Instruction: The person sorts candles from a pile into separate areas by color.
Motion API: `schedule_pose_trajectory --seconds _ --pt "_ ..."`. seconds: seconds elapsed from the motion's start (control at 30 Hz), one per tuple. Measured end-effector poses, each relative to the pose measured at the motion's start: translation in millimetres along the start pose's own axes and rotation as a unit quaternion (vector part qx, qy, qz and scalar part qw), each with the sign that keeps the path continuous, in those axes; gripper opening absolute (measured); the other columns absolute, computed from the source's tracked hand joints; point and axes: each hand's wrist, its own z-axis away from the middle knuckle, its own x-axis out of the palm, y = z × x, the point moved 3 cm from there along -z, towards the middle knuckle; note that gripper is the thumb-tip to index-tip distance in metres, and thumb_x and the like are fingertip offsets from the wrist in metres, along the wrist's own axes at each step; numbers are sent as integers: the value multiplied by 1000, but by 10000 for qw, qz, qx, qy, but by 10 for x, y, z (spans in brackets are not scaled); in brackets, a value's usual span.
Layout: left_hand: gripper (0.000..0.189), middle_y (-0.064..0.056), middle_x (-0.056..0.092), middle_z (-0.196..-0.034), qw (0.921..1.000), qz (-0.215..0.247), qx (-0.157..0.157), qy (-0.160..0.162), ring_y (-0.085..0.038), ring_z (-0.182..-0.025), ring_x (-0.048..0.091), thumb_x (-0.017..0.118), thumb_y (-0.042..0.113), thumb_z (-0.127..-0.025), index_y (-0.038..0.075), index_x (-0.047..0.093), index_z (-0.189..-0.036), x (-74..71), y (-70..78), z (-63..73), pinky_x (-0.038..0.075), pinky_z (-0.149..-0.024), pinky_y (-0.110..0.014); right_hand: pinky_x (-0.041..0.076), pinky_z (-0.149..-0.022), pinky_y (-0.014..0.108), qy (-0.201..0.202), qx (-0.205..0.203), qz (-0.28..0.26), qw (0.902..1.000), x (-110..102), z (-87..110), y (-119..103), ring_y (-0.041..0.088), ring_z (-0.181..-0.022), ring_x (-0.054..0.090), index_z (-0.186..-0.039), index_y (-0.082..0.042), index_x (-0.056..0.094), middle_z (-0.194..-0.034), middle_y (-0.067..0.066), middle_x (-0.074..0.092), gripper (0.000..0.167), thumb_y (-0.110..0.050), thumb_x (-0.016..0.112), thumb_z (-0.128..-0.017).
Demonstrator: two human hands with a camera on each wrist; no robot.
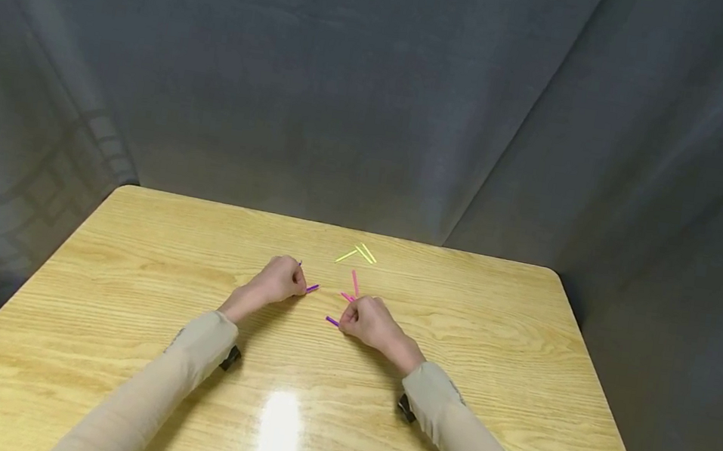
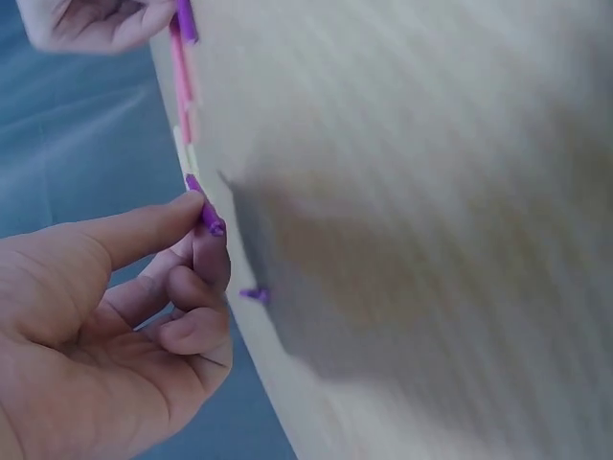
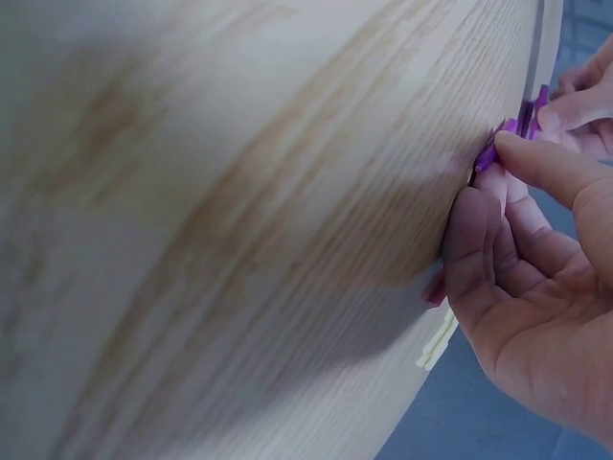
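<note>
In the head view my left hand [image 1: 277,280] pinches a short, thin purple stick [image 1: 313,288] between thumb and index finger. The left wrist view shows this stick [image 2: 208,213] tilted, its other fingers curled beneath. My right hand [image 1: 377,327] pinches a second purple stick [image 1: 331,321] by one end, nearer the table's front; the right wrist view shows that stick [image 3: 488,153] at the fingertips. Another purple stick [image 2: 256,294] lies on the table by the left hand. Pink sticks [image 1: 355,282] lie just beyond the right hand, which partly covers one of them.
Three yellow sticks [image 1: 347,256] lie near the far edge of the wooden table [image 1: 144,258], two side by side and one slanting. Grey curtains [image 1: 323,98] hang behind and at both sides. A bright reflection shows on the front of the tabletop.
</note>
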Motion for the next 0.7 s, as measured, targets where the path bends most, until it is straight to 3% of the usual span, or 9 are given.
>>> schedule_pose_trajectory --seconds 0.37,0.7 --pt "11 -7 67 -71 9995 106 -192 221 -13 -56 50 66 -1 -87 -1 72 -77 -220 -188 -2 42 -53 -26 42 -54 20 69 255 23 9996 10 -48 0 7 -58 49 -75 -6 72 -68 -4 64 8 -1 74 -81" --pt "9 -9 68 -78 9972 -9 -725 183 -17 -64 53 68 1 -86 -2 72 -79 -343 -321 7 44 -56 -27 44 -55 20 105 192 19 9998 22 -41 -22 7 -58 49 -75 -5 72 -68 -3 63 8 0 72 -81"
